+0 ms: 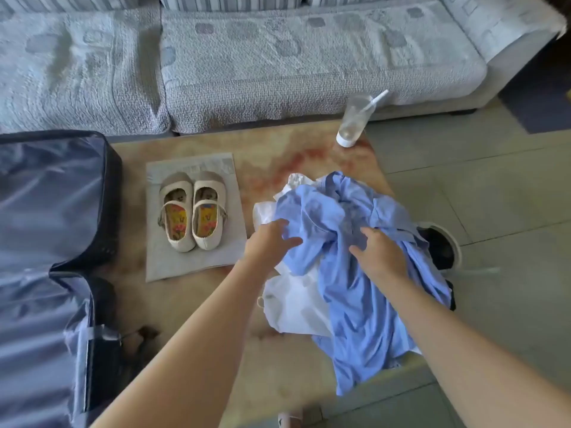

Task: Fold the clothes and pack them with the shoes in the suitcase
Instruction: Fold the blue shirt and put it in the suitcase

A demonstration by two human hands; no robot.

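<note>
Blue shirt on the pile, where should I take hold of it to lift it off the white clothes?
Probably the collar end, the bunched ridge on the far side of the blue shirt. Come from above, one pinch grip per shoulder: it lies crumpled on top of the white garment, so lifting there should let it hang straight and leave the white one behind.

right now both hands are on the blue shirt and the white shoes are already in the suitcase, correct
Not quite. The white shoes are not in the suitcase; they sit side by side on a grey mat on the table beside it. The left hand and right hand are both on the blue shirt, as the head view shows.
</note>
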